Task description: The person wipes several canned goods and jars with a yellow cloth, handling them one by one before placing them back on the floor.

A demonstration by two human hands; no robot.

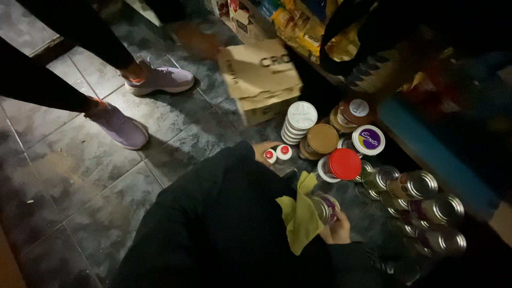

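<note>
I am gripping a tin can (pixel 325 208) in my right hand (pixel 337 228), fingers wrapped round it, its long axis pointing toward one o'clock, a yellow cloth (pixel 300 213) draped at nine o'clock. My left hand (pixel 264 150) is pinching two small red-capped bottles (pixel 278 154). Six lying cans (pixel 426 213) are crowding at three o'clock

**Dim floor, light pooled at the middle**

The scene is dark overall. Weak light falls just beyond the right hand's fingers (pixel 341 223), glinting off the can tops (pixel 426 184). The cardboard box (pixel 261 74) is smeared by motion blur. Corners sink into black shadow.
</note>
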